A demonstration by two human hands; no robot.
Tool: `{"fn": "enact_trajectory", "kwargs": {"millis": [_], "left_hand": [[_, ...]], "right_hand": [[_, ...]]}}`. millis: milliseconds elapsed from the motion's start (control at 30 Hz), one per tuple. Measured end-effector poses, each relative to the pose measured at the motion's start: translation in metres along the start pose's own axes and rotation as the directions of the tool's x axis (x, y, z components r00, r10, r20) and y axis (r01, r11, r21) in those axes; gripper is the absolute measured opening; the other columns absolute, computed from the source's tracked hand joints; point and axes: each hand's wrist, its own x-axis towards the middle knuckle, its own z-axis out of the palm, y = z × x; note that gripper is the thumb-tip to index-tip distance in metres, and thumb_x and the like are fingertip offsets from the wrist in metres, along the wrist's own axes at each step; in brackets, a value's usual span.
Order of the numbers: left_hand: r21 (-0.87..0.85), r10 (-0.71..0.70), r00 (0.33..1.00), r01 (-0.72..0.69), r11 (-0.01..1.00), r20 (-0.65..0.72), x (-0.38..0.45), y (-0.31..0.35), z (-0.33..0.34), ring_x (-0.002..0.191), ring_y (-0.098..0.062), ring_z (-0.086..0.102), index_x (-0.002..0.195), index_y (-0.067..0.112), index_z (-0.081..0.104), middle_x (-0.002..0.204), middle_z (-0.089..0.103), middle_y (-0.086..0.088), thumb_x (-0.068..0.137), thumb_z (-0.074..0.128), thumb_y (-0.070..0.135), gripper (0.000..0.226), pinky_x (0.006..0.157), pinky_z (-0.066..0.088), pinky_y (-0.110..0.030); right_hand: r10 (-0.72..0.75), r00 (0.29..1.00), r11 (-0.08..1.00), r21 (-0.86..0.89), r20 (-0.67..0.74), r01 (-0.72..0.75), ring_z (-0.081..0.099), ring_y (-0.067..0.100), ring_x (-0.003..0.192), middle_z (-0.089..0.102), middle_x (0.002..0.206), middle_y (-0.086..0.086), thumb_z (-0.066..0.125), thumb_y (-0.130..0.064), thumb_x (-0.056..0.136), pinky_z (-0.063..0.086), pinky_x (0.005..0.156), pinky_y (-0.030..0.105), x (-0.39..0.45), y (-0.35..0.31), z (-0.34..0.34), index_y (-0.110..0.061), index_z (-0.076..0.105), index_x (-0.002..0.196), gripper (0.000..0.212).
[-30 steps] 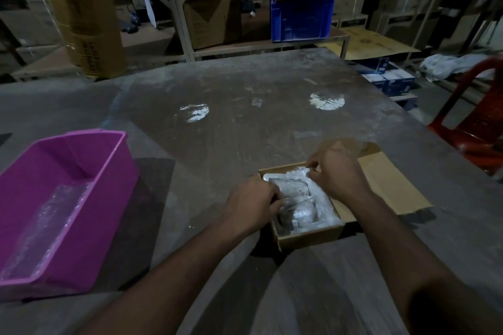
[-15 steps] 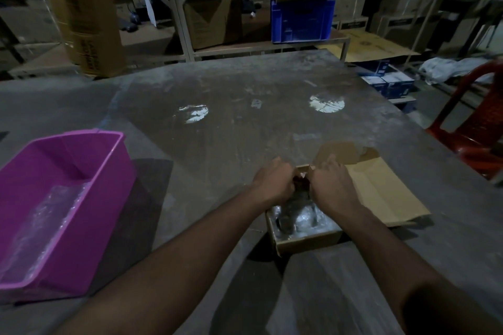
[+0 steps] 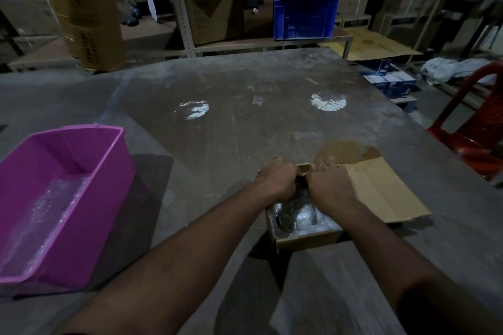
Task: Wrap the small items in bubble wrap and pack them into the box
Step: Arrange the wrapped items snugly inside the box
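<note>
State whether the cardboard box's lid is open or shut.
Open. The lid flap lies flat on the table to the right of the cardboard box; bubble-wrapped contents show inside.

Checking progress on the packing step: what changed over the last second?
Both hands, left hand and right hand, moved from the middle of the box to its far end, closing together over the bubble-wrapped bundle. The box, its open flap and the pink bin stayed put.
</note>
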Motion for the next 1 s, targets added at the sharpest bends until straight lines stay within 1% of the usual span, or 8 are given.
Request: {"fn": "enact_trajectory", "kwargs": {"millis": [100, 167, 267, 333, 400, 600, 833, 1000], "left_hand": [[-0.040, 0.012, 1.000, -0.011, 0.999, 0.020, -0.004, 0.001, -0.005, 0.117, -0.030, 0.054, 0.128, 0.029, 0.067, 0.122, 0.064, -0.010, 0.096, 0.060, 0.017, 0.035, 0.086, 0.048, -0.038], [-0.061, 0.052, 0.998, -0.051, 0.997, 0.022, -0.005, -0.002, -0.009, 0.121, -0.026, 0.051, 0.134, 0.031, 0.062, 0.128, 0.065, -0.004, 0.097, 0.062, 0.021, 0.039, 0.083, 0.041, -0.033], [-0.015, 0.119, 0.993, -0.118, 0.993, 0.021, -0.008, 0.000, -0.014, 0.123, -0.025, 0.050, 0.135, 0.034, 0.063, 0.129, 0.068, 0.003, 0.096, 0.058, 0.007, 0.047, 0.089, 0.040, -0.033], [0.042, 0.155, 0.988, -0.156, 0.987, 0.023, -0.007, 0.003, -0.014, 0.120, -0.024, 0.048, 0.130, 0.042, 0.065, 0.126, 0.068, 0.005, 0.097, 0.055, 0.002, 0.053, 0.100, 0.039, -0.040], [0.106, 0.167, 0.985, -0.169, 0.980, 0.033, -0.005, 0.005, -0.015, 0.121, -0.025, 0.046, 0.129, 0.045, 0.065, 0.128, 0.066, 0.005, 0.099, 0.055, 0.005, 0.052, 0.101, 0.037, -0.043], [0.273, 0.171, 0.985, -0.172, 0.947, 0.027, 0.005, 0.007, -0.010, 0.122, -0.026, 0.048, 0.123, 0.031, 0.070, 0.121, 0.067, 0.001, 0.097, 0.058, 0.014, 0.033, 0.096, 0.037, -0.042], [0.366, 0.189, 0.982, -0.172, 0.915, -0.011, 0.006, 0.010, 0.000, 0.118, -0.026, 0.049, 0.117, 0.024, 0.071, 0.120, 0.065, -0.002, 0.094, 0.062, 0.016, 0.026, 0.097, 0.038, -0.042], [0.365, 0.186, 0.982, -0.162, 0.917, -0.033, 0.007, 0.011, 0.005, 0.119, -0.028, 0.050, 0.113, 0.021, 0.073, 0.121, 0.065, -0.005, 0.094, 0.063, 0.018, 0.022, 0.100, 0.037, -0.044]], "right_hand": [[0.051, 0.999, 0.992, 0.111, 0.014, -0.052, 0.044, 0.029, 0.118, 0.059, 0.121, 0.009, 0.054, -0.026, 0.098, 0.042, 0.091, 0.038, -0.003, 0.005, -0.004, -0.020, 0.067, 0.119, 0.026], [0.082, 0.996, 0.979, 0.188, -0.031, -0.075, 0.046, 0.027, 0.111, 0.062, 0.115, 0.010, 0.052, -0.024, 0.098, 0.044, 0.086, 0.037, -0.011, 0.011, -0.003, -0.022, 0.069, 0.120, 0.028], [0.094, 0.990, 0.986, 0.146, -0.105, -0.079, 0.046, 0.027, 0.107, 0.060, 0.111, 0.009, 0.052, -0.023, 0.097, 0.041, 0.079, 0.036, -0.028, 0.012, 0.000, -0.026, 0.071, 0.120, 0.030], [0.079, 0.993, 0.993, 0.095, -0.084, -0.071, 0.044, 0.029, 0.110, 0.057, 0.113, 0.009, 0.051, -0.024, 0.097, 0.040, 0.081, 0.037, -0.035, 0.010, 0.000, -0.022, 0.069, 0.120, 0.029], [0.072, 0.997, 0.995, 0.075, -0.039, -0.068, 0.042, 0.029, 0.114, 0.055, 0.118, 0.009, 0.049, -0.025, 0.099, 0.040, 0.085, 0.038, -0.035, 0.009, -0.003, -0.018, 0.067, 0.118, 0.027], [0.035, 0.999, 0.998, 0.049, 0.041, -0.037, 0.042, 0.029, 0.118, 0.056, 0.122, 0.008, 0.047, -0.025, 0.099, 0.040, 0.089, 0.039, -0.026, 0.010, -0.011, -0.021, 0.067, 0.115, 0.026], [0.032, 0.995, 0.998, 0.043, 0.099, -0.036, 0.041, 0.030, 0.119, 0.055, 0.123, 0.008, 0.048, -0.024, 0.099, 0.039, 0.091, 0.041, -0.024, 0.010, -0.010, -0.019, 0.066, 0.114, 0.024], [0.039, 0.991, 0.997, 0.065, 0.129, -0.047, 0.039, 0.031, 0.121, 0.054, 0.125, 0.008, 0.049, -0.028, 0.100, 0.037, 0.091, 0.042, -0.021, 0.009, -0.012, -0.019, 0.064, 0.116, 0.024]]}}
